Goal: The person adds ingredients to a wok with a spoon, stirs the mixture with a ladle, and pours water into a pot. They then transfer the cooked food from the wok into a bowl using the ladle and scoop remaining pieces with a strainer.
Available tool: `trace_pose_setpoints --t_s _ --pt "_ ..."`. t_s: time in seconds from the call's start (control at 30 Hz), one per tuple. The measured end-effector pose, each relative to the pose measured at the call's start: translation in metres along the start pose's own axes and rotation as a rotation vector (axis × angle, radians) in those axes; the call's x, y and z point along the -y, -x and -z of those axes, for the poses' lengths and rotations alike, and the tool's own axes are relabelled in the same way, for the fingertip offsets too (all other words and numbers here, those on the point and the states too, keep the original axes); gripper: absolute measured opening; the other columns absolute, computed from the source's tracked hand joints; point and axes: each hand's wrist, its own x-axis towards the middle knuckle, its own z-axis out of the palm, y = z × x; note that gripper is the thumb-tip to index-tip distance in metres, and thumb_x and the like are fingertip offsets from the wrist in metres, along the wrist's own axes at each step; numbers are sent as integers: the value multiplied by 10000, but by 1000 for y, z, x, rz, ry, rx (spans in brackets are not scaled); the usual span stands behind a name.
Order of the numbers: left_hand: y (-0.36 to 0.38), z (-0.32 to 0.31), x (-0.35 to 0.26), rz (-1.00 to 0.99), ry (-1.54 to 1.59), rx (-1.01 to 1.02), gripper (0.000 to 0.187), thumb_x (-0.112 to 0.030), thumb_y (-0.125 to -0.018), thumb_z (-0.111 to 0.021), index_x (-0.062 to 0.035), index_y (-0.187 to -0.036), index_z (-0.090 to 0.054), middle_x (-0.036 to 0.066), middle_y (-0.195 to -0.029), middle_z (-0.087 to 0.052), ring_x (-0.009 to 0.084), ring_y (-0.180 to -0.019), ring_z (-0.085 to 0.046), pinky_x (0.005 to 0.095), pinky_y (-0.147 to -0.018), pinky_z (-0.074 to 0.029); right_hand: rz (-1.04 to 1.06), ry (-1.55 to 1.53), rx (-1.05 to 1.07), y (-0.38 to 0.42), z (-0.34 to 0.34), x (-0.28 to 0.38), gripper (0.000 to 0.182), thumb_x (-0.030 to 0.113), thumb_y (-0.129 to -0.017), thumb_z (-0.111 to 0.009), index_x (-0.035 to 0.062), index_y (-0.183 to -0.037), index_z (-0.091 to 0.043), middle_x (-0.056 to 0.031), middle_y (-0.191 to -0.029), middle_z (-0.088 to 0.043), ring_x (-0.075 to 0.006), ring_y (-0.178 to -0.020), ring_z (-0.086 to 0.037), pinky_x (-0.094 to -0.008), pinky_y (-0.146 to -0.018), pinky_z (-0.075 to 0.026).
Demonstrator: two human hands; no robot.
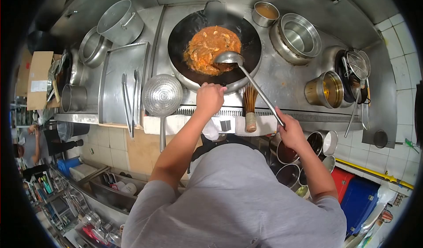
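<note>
Across the width of the kitchen range runs a steel counter [282, 84], with a dark wok [249, 34] as the biggest vessel on it, straight ahead of the person in the grey shirt. To the left lies a shallow metal tray [116, 69], and beyond its far end stands a tall pot [120, 23] with a side handle. Nested metal pots [300, 38] sit to the right of the wok, one inside another. Between tray and wok, a round perforated strainer [162, 93] points its handle back toward the person. Saucy orange-brown food [211, 43], with paler pieces mixed in, spreads over the middle of the wok. A long-handled ladle [257, 88] slants in from the right, its bowl against the edge of that food (what the bowl holds is hidden). Farther right stands a metal container [325, 89] of yellowish liquid. A pair of tongs [127, 102] lies over the near part of the tray, while a bristle brush [250, 111] stands just beside the wok's near side. The right hand [289, 131] has its grip wrapped around the ladle's handle near the end; the left hand [210, 99] has its grip clenched on the wok's near rim, its fingertips out of sight.
</note>
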Motion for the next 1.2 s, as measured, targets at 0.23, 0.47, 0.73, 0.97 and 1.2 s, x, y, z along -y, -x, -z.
trace_pose_setpoints --t_s 0.23,0.47,0.73,0.97,1.2 --pt "2 6 -5 -1 25 -20 366 -342 -1015 -654 -39 -831 -749 204 -869 -728 432 -900 -669 547 -812 -537 -12 36 -121 -61 -36 1 720 -23 -897 -633 129 -1589 -504 -260 -1107 -671 -464 -1053 -653 -519 -947 -524" --pt "6 4 -9 19 3 -49 352 -316 -999 -664 -44 -793 -750 187 -859 -734 421 -899 -675 542 -784 -543 18 33 -171 -80 -57 18 734 -59 -907 -651 121 -1600 -492 -267 -1152 -676 -459 -998 -661 -454 -930 -532" --pt "7 3 -9 -7 -25 -51 366 -332 -999 -662 -39 -800 -753 194 -856 -736 416 -897 -683 535 -794 -548 23 -401 -9 -50 -57 12 693 -21 -933 -641 76 -1598 -476 -309 -1230 -685 -428 -1076 -696 -395 -985 -524" --pt "4 1 -3 28 -16 -27 370 -338 -999 -665 -42 -795 -754 199 -853 -734 425 -885 -677 537 -811 -542 -19 -112 -101 -47 -48 27 699 -59 -937 -661 82 -1599 -489 -257 -1463 -640 -305 -1268 -674 -316 -1082 -472" --pt "-2 3 2 93 22 45 369 -354 -1006 -657 -42 -852 -780 207 -946 -749 424 -983 -667 542 -862 -543 -47 -224 -220 -31 -40 8 701 -62 -914 -682 96 -1578 -521 -270 -1404 -663 -387 -1259 -671 -363 -1097 -484"
